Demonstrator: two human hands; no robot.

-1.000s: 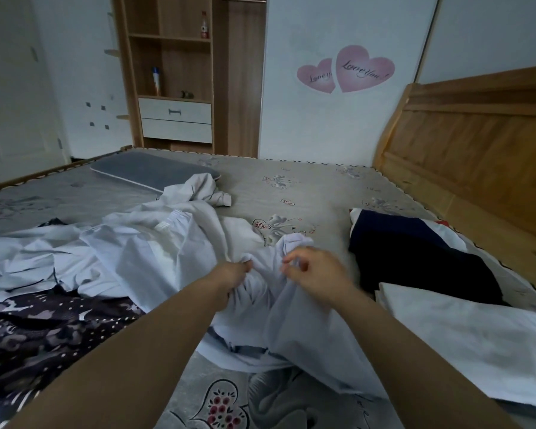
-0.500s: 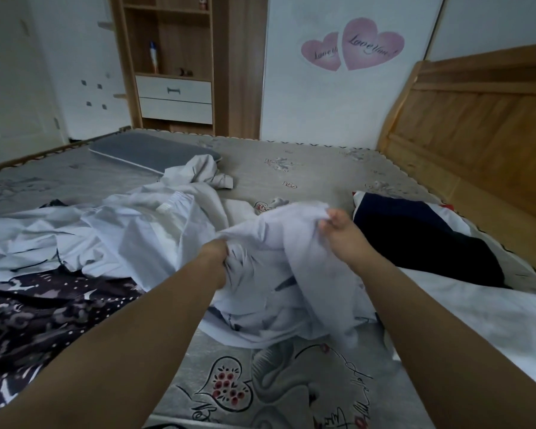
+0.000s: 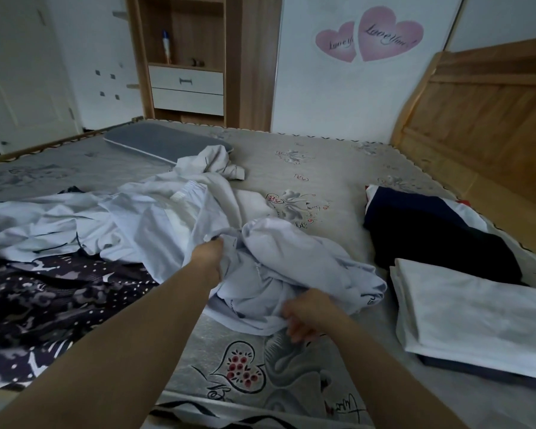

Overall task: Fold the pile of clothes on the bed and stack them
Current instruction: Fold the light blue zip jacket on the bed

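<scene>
A crumpled pale blue garment (image 3: 294, 261) lies bunched in the middle of the bed. My left hand (image 3: 209, 255) grips its far left part, fingers buried in the cloth. My right hand (image 3: 307, 314) pinches its near hem just above the mattress. Behind and to the left spreads a loose pile of white and pale clothes (image 3: 112, 218), with a dark patterned garment (image 3: 44, 298) at the near left. A folded white piece (image 3: 477, 311) rests on a dark folded item at the right, and a folded navy garment (image 3: 430, 230) lies behind it.
The grey printed mattress (image 3: 307, 168) shows between the piles. A grey pillow (image 3: 161, 144) lies at the far edge. The wooden headboard (image 3: 483, 119) stands at the right. A wooden shelf unit with drawers (image 3: 186, 85) is against the far wall.
My right hand has let go of the raised upper edge and dropped to the near hem. The garment, lifted half a second ago, has sunk onto the bed. My left hand keeps its grip.
</scene>
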